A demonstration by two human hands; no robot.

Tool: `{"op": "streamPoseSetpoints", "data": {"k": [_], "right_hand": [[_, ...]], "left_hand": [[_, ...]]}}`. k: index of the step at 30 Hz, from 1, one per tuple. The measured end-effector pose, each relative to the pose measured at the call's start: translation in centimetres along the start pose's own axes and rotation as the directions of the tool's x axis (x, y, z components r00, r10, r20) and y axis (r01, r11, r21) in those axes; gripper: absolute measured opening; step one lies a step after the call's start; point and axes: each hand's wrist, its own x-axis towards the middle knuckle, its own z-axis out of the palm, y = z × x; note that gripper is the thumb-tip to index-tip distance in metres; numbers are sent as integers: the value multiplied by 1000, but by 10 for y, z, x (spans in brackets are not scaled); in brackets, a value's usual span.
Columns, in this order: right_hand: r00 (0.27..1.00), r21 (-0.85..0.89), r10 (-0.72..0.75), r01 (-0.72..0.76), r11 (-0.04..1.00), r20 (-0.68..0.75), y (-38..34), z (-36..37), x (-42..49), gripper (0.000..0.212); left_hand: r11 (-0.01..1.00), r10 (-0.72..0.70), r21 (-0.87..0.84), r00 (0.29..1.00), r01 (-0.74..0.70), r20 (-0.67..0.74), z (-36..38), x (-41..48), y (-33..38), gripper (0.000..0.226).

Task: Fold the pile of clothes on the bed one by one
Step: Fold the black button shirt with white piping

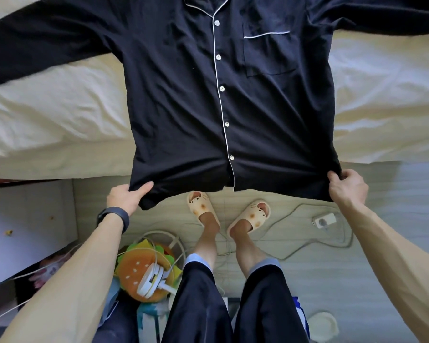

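View from above. My left hand grips the left hem corner of the shirt, thumb on top; my right hand grips the right corner, fingers curled round the cloth. The shirt lies buttons up on the bed, sleeves spread to both sides, hem drawn over the bed's edge toward me. I judge that this pull flattens the body for folding. On the floor below are a burger cushion, my slippers and a cable, all under the hem. No other clothes are in view.
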Motion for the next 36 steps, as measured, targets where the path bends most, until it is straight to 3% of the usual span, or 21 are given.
{"op": "streamPoseSetpoints", "data": {"k": [5,7,10,12,15,19,23,25,29,36], "right_hand": [[999,-31,9,-10,999,-42,-3,-3,-10,30],[1000,-108,-15,12,994,-28,-10,-1,-25,39],[985,-196,-156,168,966,75,-24,0,-62,61],[953,-188,-246,278,942,178,-37,0,-89,63],[880,-121,-411,447,886,239,-70,-4,-119,62],[770,-32,-605,622,782,202,-133,-18,-130,56],[642,-31,-752,763,646,147,-207,-34,-110,53],[611,-50,-780,790,611,136,-245,-40,-92,52],[618,-97,-776,786,611,122,-317,-44,-42,50],[733,-115,-663,679,725,152,-441,-29,80,51]], "left_hand": [[1000,-12,-15,1000,12,25,1,-4,2,44],[999,-41,32,995,38,96,6,-10,2,43],[994,-111,41,976,105,187,16,-34,15,72],[996,-81,58,974,70,211,24,-56,38,74],[998,37,42,972,-48,233,30,-82,91,71],[958,262,68,946,-279,192,12,-84,175,67],[867,476,103,872,-487,111,-25,-59,252,62],[819,550,146,832,-555,73,-43,-35,286,61],[747,625,252,779,-616,51,-74,31,345,61],[625,704,420,707,-658,59,-100,179,442,58]]}}
